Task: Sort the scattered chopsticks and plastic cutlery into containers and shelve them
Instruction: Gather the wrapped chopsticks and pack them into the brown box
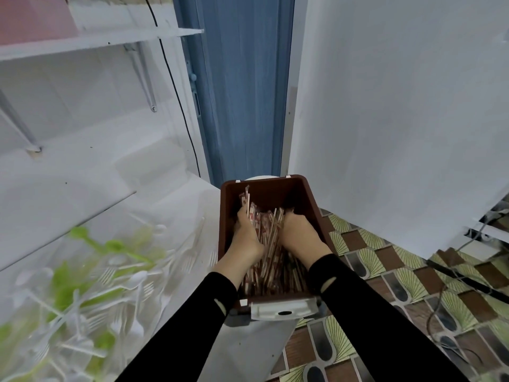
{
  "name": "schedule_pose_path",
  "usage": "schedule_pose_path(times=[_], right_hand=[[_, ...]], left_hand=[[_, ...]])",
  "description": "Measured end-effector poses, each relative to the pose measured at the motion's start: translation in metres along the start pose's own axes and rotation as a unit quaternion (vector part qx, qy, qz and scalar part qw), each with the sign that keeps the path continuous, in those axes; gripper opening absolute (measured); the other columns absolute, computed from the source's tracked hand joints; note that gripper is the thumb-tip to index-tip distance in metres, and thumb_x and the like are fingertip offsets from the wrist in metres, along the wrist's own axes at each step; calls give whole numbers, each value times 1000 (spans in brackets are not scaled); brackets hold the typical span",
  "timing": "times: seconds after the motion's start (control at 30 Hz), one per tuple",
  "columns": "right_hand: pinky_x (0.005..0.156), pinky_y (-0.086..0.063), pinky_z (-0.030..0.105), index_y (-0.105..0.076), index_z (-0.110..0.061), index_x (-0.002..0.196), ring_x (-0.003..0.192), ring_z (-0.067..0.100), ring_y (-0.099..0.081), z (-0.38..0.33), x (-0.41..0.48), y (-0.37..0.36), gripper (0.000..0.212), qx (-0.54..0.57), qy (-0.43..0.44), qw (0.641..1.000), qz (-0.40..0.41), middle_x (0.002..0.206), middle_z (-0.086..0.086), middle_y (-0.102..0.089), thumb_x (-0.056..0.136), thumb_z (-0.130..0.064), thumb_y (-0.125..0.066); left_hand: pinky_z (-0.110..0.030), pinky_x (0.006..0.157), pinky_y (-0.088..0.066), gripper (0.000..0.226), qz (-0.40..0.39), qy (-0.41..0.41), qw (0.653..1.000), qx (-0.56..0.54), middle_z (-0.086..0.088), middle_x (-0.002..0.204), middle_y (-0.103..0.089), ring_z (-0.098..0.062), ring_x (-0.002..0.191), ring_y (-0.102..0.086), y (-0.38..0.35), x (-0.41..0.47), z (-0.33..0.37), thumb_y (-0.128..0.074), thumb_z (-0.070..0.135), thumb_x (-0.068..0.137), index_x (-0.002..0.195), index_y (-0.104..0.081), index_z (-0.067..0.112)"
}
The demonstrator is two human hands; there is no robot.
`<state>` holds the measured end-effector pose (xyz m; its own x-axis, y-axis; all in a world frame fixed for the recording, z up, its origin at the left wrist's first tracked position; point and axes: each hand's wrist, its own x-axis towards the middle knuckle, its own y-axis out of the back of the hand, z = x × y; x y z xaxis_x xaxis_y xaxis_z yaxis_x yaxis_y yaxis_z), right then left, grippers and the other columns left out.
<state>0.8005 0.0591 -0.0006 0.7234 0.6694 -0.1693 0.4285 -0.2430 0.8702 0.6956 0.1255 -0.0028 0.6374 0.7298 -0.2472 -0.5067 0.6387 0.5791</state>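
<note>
A brown bin (275, 193) stands in the middle of the view, just past the right edge of the white worktop (187, 216) and above the tiled floor (385, 274). A grey-white part shows under its near end; what carries the bin cannot be told. The bin holds a heap of paper-wrapped chopsticks (268, 261), most lying lengthwise, with a few ends sticking up against the far left wall.

Both hands are down inside the bin. The left hand (248, 237) grips the bundle from the left, its fingers (242, 215) curled round the upper sticks. The right hand (298, 232) holds the bundle from the right, its fingers bent down into the heap so that the tips are hidden. The chopsticks are squeezed between the two hands. Black sleeves (366, 307) cover both forearms to the wrists.

On the worktop, to the left, the plastic cutlery (118, 271) lies scattered and blurred: white forks and spoons mixed with green pieces, well apart from the bin.

A white shelf (110, 40) on brackets is fixed to the wall at upper left, with a pink box (33, 17) on it. A black cable (176, 86) runs down the wall beside a blue door (242, 78).
</note>
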Motion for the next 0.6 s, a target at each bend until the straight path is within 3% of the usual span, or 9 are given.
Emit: schedule_pose_path(times=[0.07, 0.13, 0.2, 0.27, 0.33, 0.43, 0.53, 0.6], right_hand=[[79, -51, 38, -52, 0, 116, 100, 39, -64, 0, 4, 2, 22, 65, 5, 996, 59, 112, 22, -64, 98, -8, -41], [81, -51, 35, -48, -3, 127, 102, 34, -63, -3, 6, 4, 30, 176, -12, 983, 59, 117, 20, -63, 99, -14, -45], [87, -52, 35, -32, -9, 145, 109, 32, -61, -6, 7, 2, 52, 264, -37, 964, 13, 128, 17, -58, 98, -19, -50], [91, -54, 41, -20, -14, 153, 112, 33, -60, -8, 6, 2, 63, 283, -43, 958, -32, 133, 16, -53, 98, -22, -51], [97, -51, 39, -32, -16, 147, 116, 32, -58, -8, 7, -2, 52, 206, -2, 977, -53, 134, 16, -54, 99, -24, -50], [107, -41, 40, -50, -18, 136, 129, 36, -46, -6, 5, -7, 41, -2, 63, 990, -127, 137, 15, -48, 97, -30, -50], [117, -22, 49, -39, -19, 145, 143, 43, -19, -5, 9, -11, 52, -111, 63, 978, -163, 153, 17, -27, 96, -35, -47], [119, -13, 51, -30, -16, 150, 147, 40, -6, -5, 10, -10, 56, -142, 69, 972, -172, 159, 17, -18, 98, -29, -46]], left_hand=[[-39, 109, -38, 97, -24, -10, 1000, 1, -18, 148, -30, -33, 127, -47, 3, -1, 3, -61, -2, 87, 156, 1, 28], [-35, 102, -41, 89, -62, 4, 997, 48, -19, 147, -29, -35, 126, -48, 4, 0, 4, -59, -3, 88, 155, -12, 32], [-32, 97, -44, 67, -84, 26, 990, 113, -18, 147, -31, -35, 125, -49, 2, 5, 2, -58, 5, 91, 149, -32, 24], [-33, 96, -46, 49, -84, 51, 983, 152, -17, 141, -42, -34, 119, -53, -2, 9, 1, -60, 15, 91, 139, -48, 11], [-34, 102, -43, 48, -96, 65, 976, 183, -20, 145, -40, -34, 124, -50, -6, 12, 0, -55, 15, 93, 139, -46, 5], [-35, 116, -25, 56, -115, 71, 963, 234, -18, 161, -4, -39, 145, -21, -7, 12, 0, -48, 13, 97, 150, -31, 9], [-37, 119, -22, 63, -111, 75, 963, 234, -13, 162, 11, -38, 147, -14, -10, 13, -1, -52, 14, 95, 153, -25, 16], [-37, 119, -22, 79, -105, 81, 967, 220, -13, 162, 15, -36, 148, -15, -10, 13, -1, -58, 12, 93, 156, -12, 14]])
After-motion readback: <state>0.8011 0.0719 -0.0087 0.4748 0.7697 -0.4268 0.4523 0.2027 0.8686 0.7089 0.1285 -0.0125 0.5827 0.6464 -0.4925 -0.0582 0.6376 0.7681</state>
